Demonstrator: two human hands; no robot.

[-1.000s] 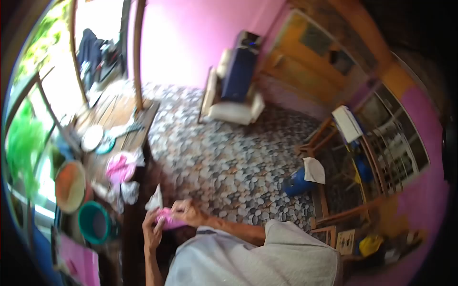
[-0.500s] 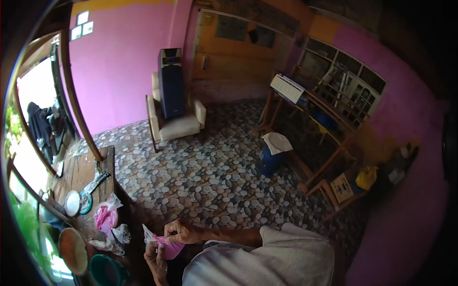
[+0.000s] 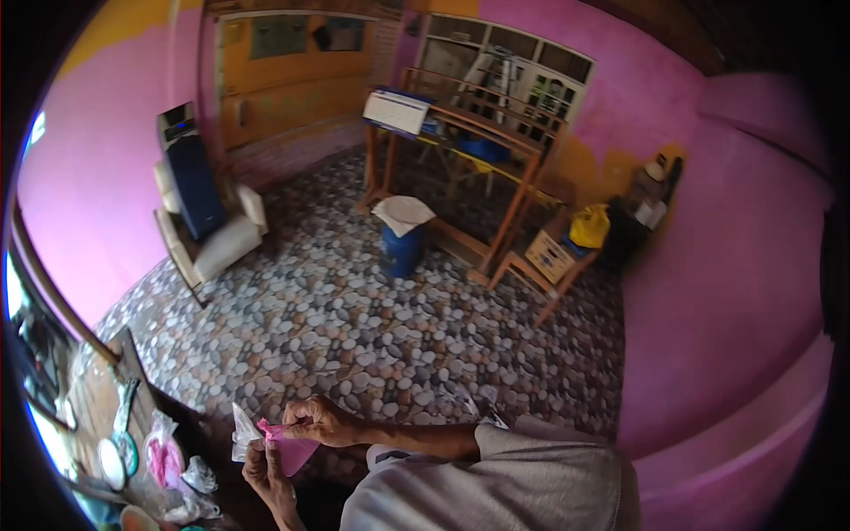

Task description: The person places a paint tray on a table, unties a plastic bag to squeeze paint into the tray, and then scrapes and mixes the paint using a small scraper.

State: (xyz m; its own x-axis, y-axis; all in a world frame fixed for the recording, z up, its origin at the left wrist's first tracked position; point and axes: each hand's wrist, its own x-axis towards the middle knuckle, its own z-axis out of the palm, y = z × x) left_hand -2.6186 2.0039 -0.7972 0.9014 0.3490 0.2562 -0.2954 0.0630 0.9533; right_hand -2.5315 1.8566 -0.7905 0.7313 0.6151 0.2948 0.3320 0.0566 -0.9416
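Note:
A pink bag (image 3: 295, 453) hangs between my two hands, low in the view. My left hand (image 3: 267, 475) pinches it from below at its gathered neck. Fingers of my right hand (image 3: 319, 420) are closed on its upper edge. Clear plastic (image 3: 242, 434) sticks up just left of the bag. To the left, on the wooden table (image 3: 96, 396), a bowl holds pink material (image 3: 165, 462) in a clear bag, with crumpled plastic (image 3: 199, 475) beside it and a white round lid (image 3: 112, 464) farther left.
An armchair (image 3: 228, 251) with a tall dark speaker (image 3: 195, 181) stands at the left wall. A blue drum (image 3: 402, 252) with a cloth on top is near a wooden frame (image 3: 513, 217). A chair carries a cardboard box (image 3: 549, 257) and a yellow bag (image 3: 589, 227).
The view has swung to the right, so the room and table have shifted left in it. Both hands remain on the pink bag, which now hangs more spread out.

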